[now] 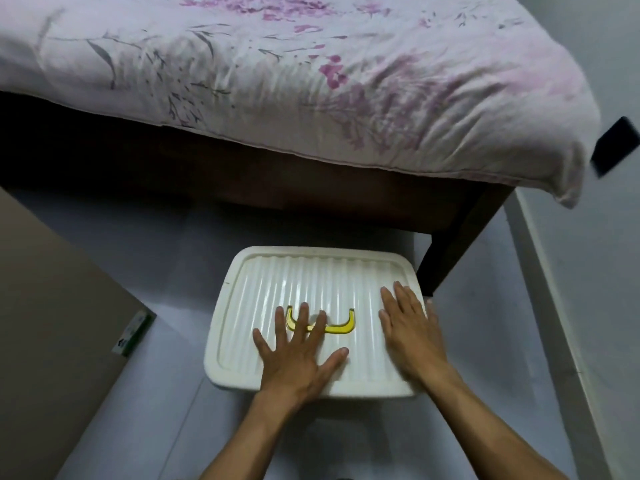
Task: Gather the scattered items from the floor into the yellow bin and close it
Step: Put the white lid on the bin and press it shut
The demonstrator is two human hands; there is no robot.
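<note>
A white ribbed lid point(311, 278) covers the bin on the floor in front of me; the bin's body is hidden beneath it. A yellow handle point(341, 326) lies flat in the lid's middle. My left hand point(299, 355) rests palm down on the lid's near half, fingers spread, partly over the handle. My right hand point(410, 329) lies flat on the lid's right side, fingers together and slightly blurred. Neither hand holds anything. I see no loose items on the floor.
A bed with a floral pink sheet point(277, 81) overhangs just behind the bin; its dark wooden leg point(450, 251) stands at the lid's far right corner. A brown cardboard panel point(45, 323) with a small green box point(133, 332) is on the left. A white wall point(571, 323) runs along the right.
</note>
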